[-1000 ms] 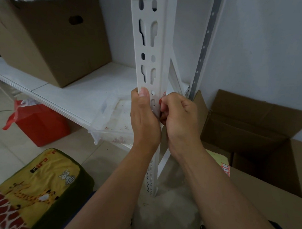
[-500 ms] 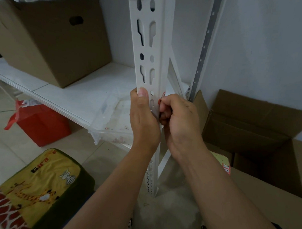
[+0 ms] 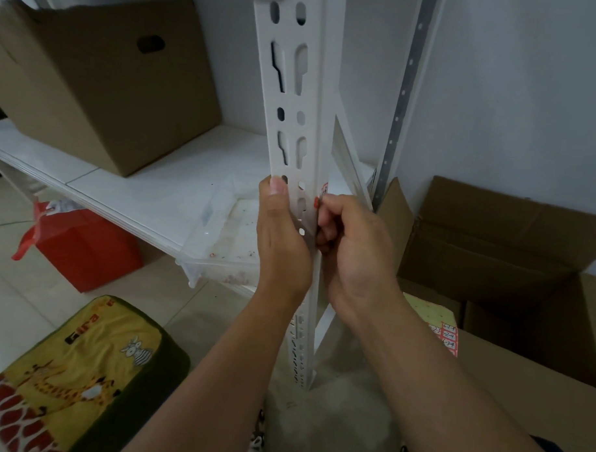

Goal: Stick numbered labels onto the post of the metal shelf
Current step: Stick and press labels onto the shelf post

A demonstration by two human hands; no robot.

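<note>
The white slotted post of the metal shelf rises through the middle of the view. My left hand grips the post's left face, thumb lying upward along it. My right hand is curled at the post's right edge, its fingertips pinching a small red-and-white label against that edge. Most of the label is hidden behind the post and my fingers. A sheet of numbered labels lies on the box at the right.
A white shelf board carries a big cardboard box and a clear plastic tray. Open cardboard boxes stand at the right. A red bag and a yellow giraffe-print cushion sit on the floor.
Both hands have stayed at the same spot on the post. The fingers of my right hand have shifted slightly against the post's right edge, where the label's red rim now shows.
</note>
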